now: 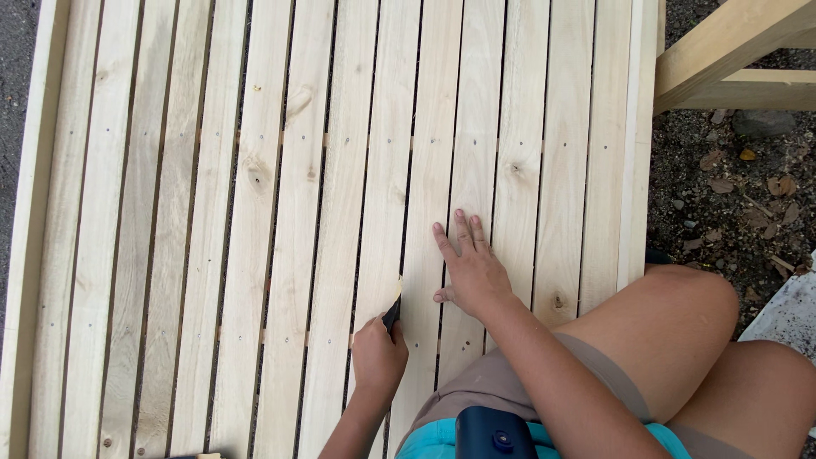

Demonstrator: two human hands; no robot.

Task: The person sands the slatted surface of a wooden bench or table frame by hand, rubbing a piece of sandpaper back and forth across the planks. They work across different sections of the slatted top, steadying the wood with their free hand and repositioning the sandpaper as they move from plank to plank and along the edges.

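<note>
gripping a small dark-handled tool (392,313) at lower centre, the clenched left hand (377,355) works a gap in the pale wooden slatted panel (255,212); a slip could nick the right hand (469,270), flat and released just beside it.

Pale slatted wooden frame (255,212) fills most of view, approx 14 boards running 12 to 6 o'clock w/ narrow dark gaps, small nail heads in a row across. Right hand (472,272) lies flat on slats near 5 o'clock; person's bare knee (671,314) at its right edge.
</note>
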